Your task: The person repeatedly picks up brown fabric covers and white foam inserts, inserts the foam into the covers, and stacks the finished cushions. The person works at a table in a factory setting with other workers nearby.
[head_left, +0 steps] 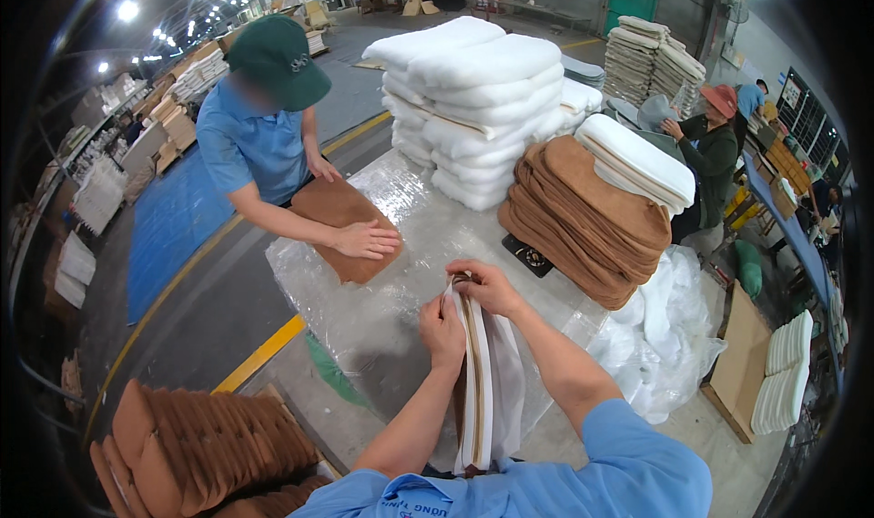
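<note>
Above the plastic-wrapped table [410, 195], both my hands grip the upper end of a long fabric cover [506, 372] with whitish sides and a brown zipper-like strip down its edge. It hangs down toward my body, its lower end against my shirt. My left hand [443, 336] is closed on the near left edge. My right hand [488, 287] pinches the top, its fingers curled over the fold. Across the table, a co-worker in a green cap presses both hands on a flat brown cushion [350, 219].
A tall stack of white padding [473, 99] stands at the table's back. Beside it, on the right, is a pile of brown covers [583, 218] with white pads on top. Clear plastic bags [660, 336] lie at right. Brown cushions [200, 441] are stacked at lower left.
</note>
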`<state>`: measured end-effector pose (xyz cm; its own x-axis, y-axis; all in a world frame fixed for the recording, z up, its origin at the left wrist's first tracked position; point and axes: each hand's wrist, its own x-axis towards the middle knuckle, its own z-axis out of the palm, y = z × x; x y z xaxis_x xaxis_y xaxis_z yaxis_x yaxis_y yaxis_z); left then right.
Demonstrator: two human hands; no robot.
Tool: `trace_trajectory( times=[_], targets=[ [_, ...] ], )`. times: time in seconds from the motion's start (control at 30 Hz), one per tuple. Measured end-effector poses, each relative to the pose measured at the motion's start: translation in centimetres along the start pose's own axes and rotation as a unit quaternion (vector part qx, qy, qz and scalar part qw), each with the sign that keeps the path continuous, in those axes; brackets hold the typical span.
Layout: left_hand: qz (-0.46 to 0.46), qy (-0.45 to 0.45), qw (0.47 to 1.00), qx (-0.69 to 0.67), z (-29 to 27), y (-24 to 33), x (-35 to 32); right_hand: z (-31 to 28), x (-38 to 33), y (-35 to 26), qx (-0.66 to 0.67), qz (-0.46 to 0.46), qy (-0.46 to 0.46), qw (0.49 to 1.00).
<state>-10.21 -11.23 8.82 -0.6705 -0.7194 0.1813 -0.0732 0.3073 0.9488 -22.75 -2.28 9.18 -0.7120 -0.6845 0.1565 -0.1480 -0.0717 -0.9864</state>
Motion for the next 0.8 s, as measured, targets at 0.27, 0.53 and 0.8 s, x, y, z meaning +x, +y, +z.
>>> trace_trajectory(
  times=[0.27,0.53,0.8],
  targets=[
    [-0.079,-0.092,0.982,-0.143,-0.8,0.5,3.5,-1.3,-1.0,0.3,-0.019,0.005,0.016,1.0],
    [-0.151,-0.226,0.916,-0.295,3.4,-1.5,12.7,0.9,-4.1,2.0,0.11,-0.021,0.123,0.986],
    [-0.271,-0.37,0.799,-0.389,8.3,-7.9,10.6,-2.8,-3.2,3.0,0.153,0.049,0.077,0.984]
  ],
)
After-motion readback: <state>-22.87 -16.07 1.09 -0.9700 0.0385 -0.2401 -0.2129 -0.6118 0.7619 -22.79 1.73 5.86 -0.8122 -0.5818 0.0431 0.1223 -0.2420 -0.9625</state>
